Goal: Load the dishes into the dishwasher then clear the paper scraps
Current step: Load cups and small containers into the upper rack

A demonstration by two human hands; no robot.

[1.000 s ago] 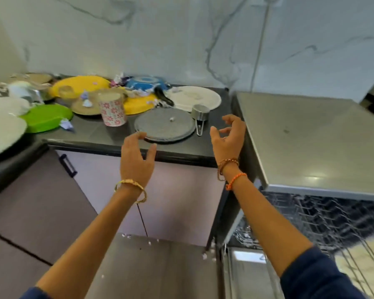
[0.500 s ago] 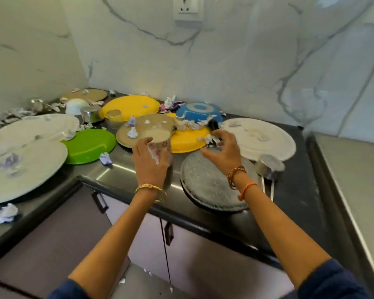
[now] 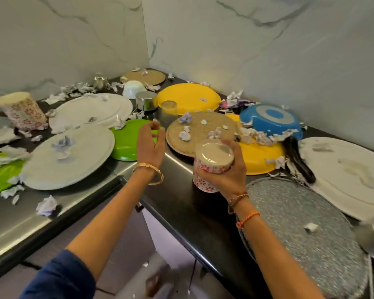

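Observation:
My right hand (image 3: 229,175) grips a white cup with red flowers (image 3: 212,167), bottom up and tilted, just above the black counter's front. My left hand (image 3: 151,143) hovers over the right edge of a green plate (image 3: 125,141), fingers loosely curled and holding nothing. A woven tan plate (image 3: 205,130) with paper scraps (image 3: 185,134) on it lies behind the cup. A clear glass (image 3: 168,111) stands beyond my left hand. A second floral cup (image 3: 23,111) stands at the far left.
White plates (image 3: 73,154), yellow plates (image 3: 188,98), a blue pan (image 3: 270,119), a steel cup (image 3: 146,100) and a white bowl (image 3: 132,88) crowd the corner counter. A glittery silver plate (image 3: 307,229) and a big white plate (image 3: 350,169) lie to the right. Crumpled paper (image 3: 46,205) is scattered about.
The floral cup went from my left hand into my right hand and is lifted. My left hand moved left over the green plate. My view has turned left toward the corner.

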